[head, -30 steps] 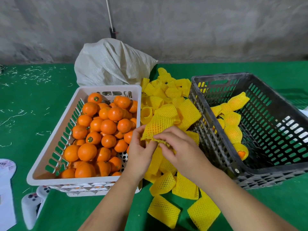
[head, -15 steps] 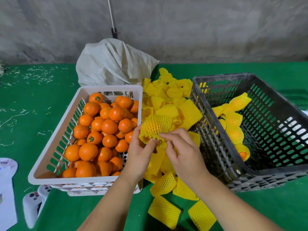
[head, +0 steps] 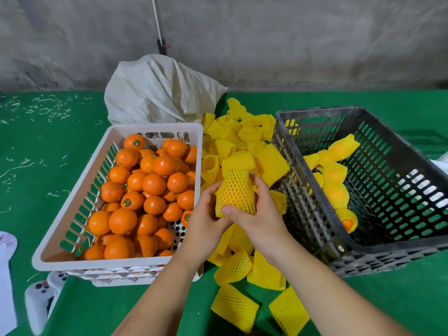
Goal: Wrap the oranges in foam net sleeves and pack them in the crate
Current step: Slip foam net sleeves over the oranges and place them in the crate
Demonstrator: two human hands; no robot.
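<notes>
Both hands hold one orange inside a yellow foam net sleeve (head: pixel 234 195) above the pile of loose sleeves (head: pixel 244 146). My left hand (head: pixel 206 219) cups it from the left and below. My right hand (head: pixel 260 214) grips it from the right, thumb across the sleeve's lower edge. The orange shows through the mesh. A white basket (head: pixel 72 204) on the left is full of bare oranges (head: pixel 150 187). On the right, the dark grey crate (head: pixel 400 166) holds several sleeved oranges (head: pixel 335 192) along its left side.
A white woven sack (head: pixel 157 93) lies behind the basket against a grey wall. More sleeves (head: pixel 242 275) lie scattered on the green table near the front. A white game controller (head: pixel 38 301) and white paper (head: pixel 6 275) sit at the lower left.
The sleeve has been pulled down over the orange, which now sits fully inside it. Both hands have shifted slightly right and turned the wrapped orange upright.
</notes>
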